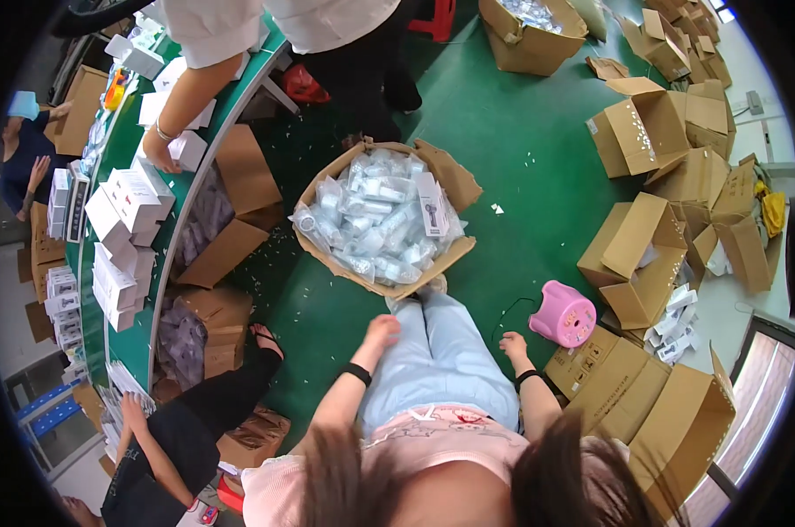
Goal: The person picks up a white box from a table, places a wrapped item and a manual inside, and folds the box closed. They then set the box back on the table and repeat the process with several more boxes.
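Note:
My left hand is over my left thigh, just short of the carton, with its fingers curled in and nothing visible in them. Beside my right leg, my right hand has its fingers closed; a thin dark cord curves up from them toward the pink stool. In front of my feet stands an open cardboard carton, full of clear plastic bags with pale devices inside. A white printed box lies on top of the bags at the right. Neither hand touches the carton.
A pink stool stands to my right, before several open cartons. On the left, a curved green workbench carries stacks of white boxes. A person in white reaches onto it; another person in black sits nearby.

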The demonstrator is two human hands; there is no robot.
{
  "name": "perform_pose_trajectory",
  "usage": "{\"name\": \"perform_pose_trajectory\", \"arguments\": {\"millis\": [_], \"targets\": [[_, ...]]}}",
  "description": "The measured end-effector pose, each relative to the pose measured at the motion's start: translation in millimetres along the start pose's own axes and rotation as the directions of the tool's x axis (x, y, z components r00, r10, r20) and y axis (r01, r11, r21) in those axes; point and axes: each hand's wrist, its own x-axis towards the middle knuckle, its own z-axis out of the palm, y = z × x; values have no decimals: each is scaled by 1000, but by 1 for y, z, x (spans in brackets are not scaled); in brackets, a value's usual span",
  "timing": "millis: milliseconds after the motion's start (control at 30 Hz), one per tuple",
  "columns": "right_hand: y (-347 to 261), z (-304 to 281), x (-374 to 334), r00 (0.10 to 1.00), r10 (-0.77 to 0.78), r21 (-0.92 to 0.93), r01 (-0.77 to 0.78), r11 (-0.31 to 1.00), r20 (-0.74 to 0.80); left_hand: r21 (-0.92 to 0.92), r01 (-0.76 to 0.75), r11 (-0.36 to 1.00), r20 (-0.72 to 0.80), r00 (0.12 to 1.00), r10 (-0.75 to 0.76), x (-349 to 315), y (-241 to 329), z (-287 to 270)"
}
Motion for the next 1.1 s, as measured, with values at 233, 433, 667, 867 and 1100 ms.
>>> {"name": "perform_pose_trajectory", "arguments": {"millis": [233, 433, 667, 867, 1100], "targets": [[-28, -54, 62, 957, -274, -349, 291, 891, 99, -324, -2, 946, -310, 945, -104, 30, -5, 16], [-106, -133, 128, 910, -375, -688, 386, 615, 176, -324, 38, 945, -369, 915, -163, 76, -61, 96], [-166, -308, 243, 839, -353, -509, 535, 674, 414, -421, -57, 905, -485, 857, -172, 93, -25, 297], [-219, -383, 295, 817, -437, -852, 490, 183, 376, -479, -144, 866, -540, 826, -162, 99, -11, 385], [-262, -310, 258, 732, -313, -684, 679, 265, 605, -633, 49, 772, -465, 774, -431, 121, -64, 392]]}}
